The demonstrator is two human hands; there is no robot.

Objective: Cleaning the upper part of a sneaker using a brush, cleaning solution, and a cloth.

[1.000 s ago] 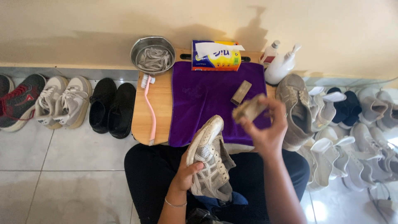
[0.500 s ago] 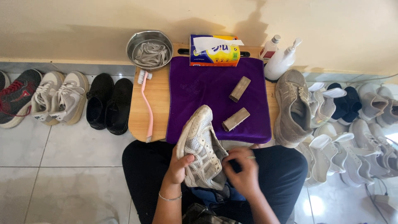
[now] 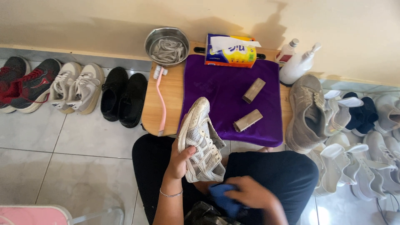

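Over the lap at 6 o'clock, the left hand (image 3: 180, 160) is gripping a worn white sneaker (image 3: 199, 141), fingers wrapping its sole edge, thumb pressing the side, toe pointing to 12 o'clock over the purple cloth (image 3: 225, 93). The right hand (image 3: 249, 192) is closing narrow around a blue rag (image 3: 220, 196) just beside the sneaker's heel. Two tan blocks (image 3: 247, 120) are lying on the cloth at 1 o'clock. A pink brush (image 3: 160, 98) is lying at 11 o'clock on the wooden board (image 3: 171, 89).
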